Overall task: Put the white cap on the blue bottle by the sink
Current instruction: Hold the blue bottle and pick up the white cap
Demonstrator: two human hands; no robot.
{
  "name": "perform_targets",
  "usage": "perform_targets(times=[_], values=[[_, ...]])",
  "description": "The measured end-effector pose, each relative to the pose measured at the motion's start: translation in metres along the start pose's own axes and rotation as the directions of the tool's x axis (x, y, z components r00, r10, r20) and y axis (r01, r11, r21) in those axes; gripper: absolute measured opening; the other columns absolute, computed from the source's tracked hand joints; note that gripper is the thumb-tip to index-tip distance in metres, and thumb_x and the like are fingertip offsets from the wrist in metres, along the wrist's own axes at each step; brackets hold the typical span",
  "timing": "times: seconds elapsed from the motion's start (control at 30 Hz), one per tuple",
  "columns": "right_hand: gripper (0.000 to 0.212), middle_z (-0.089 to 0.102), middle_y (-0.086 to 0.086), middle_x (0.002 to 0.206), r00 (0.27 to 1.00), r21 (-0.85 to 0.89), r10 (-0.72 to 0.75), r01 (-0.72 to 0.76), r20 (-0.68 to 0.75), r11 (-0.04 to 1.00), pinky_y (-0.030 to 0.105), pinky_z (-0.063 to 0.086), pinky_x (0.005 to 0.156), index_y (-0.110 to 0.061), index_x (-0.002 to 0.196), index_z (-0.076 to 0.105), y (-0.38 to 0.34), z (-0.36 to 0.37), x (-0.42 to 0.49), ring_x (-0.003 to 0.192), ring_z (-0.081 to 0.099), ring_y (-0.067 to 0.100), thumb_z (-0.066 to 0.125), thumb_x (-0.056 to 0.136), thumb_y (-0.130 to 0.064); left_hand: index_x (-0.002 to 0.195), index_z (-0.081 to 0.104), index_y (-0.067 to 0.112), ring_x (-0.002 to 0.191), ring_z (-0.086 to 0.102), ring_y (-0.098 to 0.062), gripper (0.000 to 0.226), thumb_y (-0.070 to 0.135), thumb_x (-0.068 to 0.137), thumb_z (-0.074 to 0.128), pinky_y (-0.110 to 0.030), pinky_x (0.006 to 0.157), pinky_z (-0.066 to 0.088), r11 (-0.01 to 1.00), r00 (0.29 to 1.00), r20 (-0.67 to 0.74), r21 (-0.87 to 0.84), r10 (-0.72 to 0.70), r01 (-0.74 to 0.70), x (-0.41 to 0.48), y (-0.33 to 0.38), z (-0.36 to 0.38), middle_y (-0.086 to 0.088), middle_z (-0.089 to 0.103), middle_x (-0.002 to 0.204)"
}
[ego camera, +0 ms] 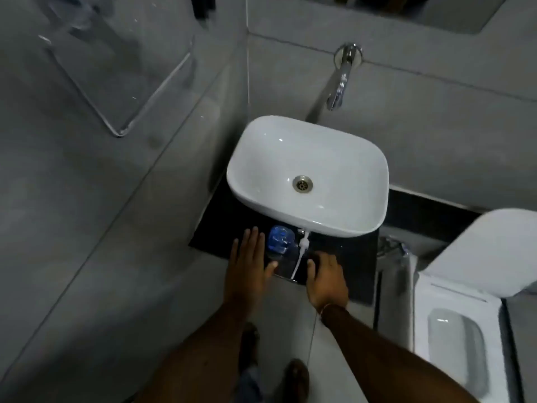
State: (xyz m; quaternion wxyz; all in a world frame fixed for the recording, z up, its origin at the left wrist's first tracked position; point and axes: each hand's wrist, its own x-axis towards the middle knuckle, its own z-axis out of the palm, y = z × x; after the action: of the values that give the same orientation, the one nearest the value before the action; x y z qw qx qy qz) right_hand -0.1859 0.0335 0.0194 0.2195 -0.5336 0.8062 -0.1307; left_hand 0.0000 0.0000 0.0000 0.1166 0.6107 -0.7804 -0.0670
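The blue bottle [279, 239] stands on the black counter [348, 257] just in front of the white sink [308, 173]. The white cap [303, 246], a pump head with a long thin tube, lies on the counter right beside the bottle, its tube pointing towards me. My left hand [251, 258] hovers flat with fingers spread, just left of the bottle and close to it. My right hand [327, 276] is over the counter to the right of the tube, thumb close to it, holding nothing that I can see; its fingertips are foreshortened and dark.
A chrome tap [341, 80] comes out of the grey wall above the sink. A white toilet [465, 330] with raised lid stands at the right. A glass shelf [122, 82] hangs on the left wall. My feet show on the tiled floor below.
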Motion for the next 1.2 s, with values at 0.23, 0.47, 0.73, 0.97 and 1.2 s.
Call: perform_targets(times=[0.23, 0.47, 0.73, 0.97, 1.2], values=[[0.046, 0.074, 0.016, 0.135, 0.902, 0.293, 0.421, -0.43, 0.096, 0.854, 0.044, 0.053, 0.104, -0.016, 0.133, 0.07, -0.027, 0.02, 0.055, 0.126, 0.068, 0.041, 0.069, 0.1, -0.047, 0.159, 0.026, 0.006, 0.156, 0.02, -0.03, 0.077, 0.055, 0.102, 0.039, -0.053, 0.126, 0.024, 1.0, 0.996, 0.087, -0.027, 0.008, -0.006, 0.038, -0.01, 0.021, -0.015, 0.025, 0.168], [0.039, 0.076, 0.015, 0.129, 0.862, 0.236, 0.5, -0.505, 0.085, 0.83, 0.043, 0.056, 0.097, -0.02, 0.124, 0.076, -0.041, 0.031, 0.08, 0.119, 0.072, 0.042, 0.075, 0.094, -0.045, 0.156, 0.036, 0.007, 0.154, 0.028, -0.032, 0.071, 0.054, 0.102, 0.041, -0.057, 0.123, 0.03, 0.985, 0.993, 0.025, -0.128, 0.119, -0.115, 0.045, -0.024, 0.038, -0.015, 0.036, 0.164], [0.03, 0.08, 0.014, 0.117, 0.84, 0.298, 0.534, -0.535, 0.095, 0.79, 0.035, 0.058, 0.088, -0.017, 0.114, 0.082, -0.025, 0.024, 0.083, 0.102, 0.075, 0.033, 0.081, 0.092, -0.037, 0.155, 0.039, 0.012, 0.155, 0.026, -0.03, 0.066, 0.055, 0.104, 0.038, -0.054, 0.126, 0.025, 0.974, 0.988, 0.015, -0.17, 0.153, -0.148, 0.049, -0.032, 0.048, -0.012, 0.038, 0.164], [0.015, 0.08, -0.009, 0.088, 0.908, 0.555, 0.407, -0.287, -0.103, 0.781, 0.024, 0.064, 0.081, -0.022, 0.106, 0.081, -0.021, -0.03, 0.008, 0.086, 0.079, 0.009, 0.085, 0.092, -0.026, 0.153, 0.043, 0.012, 0.155, 0.026, -0.029, 0.069, 0.058, 0.102, 0.035, -0.054, 0.126, 0.023, 0.945, 0.988, 0.025, -0.296, 0.151, -0.136, 0.053, -0.033, 0.046, -0.011, 0.039, 0.163], [0.021, 0.074, -0.021, 0.08, 0.888, 0.749, 0.225, 0.176, -0.401, 0.639, 0.02, 0.063, 0.085, -0.023, 0.107, 0.073, -0.076, -0.06, 0.006, 0.078, 0.071, -0.002, 0.078, 0.096, -0.006, 0.151, 0.045, 0.013, 0.155, 0.025, -0.028, 0.064, 0.054, 0.102, 0.041, -0.054, 0.126, 0.024, 0.938, 0.988, 0.012, -0.315, 0.153, -0.142, 0.053, -0.034, 0.052, -0.011, 0.039, 0.163]])
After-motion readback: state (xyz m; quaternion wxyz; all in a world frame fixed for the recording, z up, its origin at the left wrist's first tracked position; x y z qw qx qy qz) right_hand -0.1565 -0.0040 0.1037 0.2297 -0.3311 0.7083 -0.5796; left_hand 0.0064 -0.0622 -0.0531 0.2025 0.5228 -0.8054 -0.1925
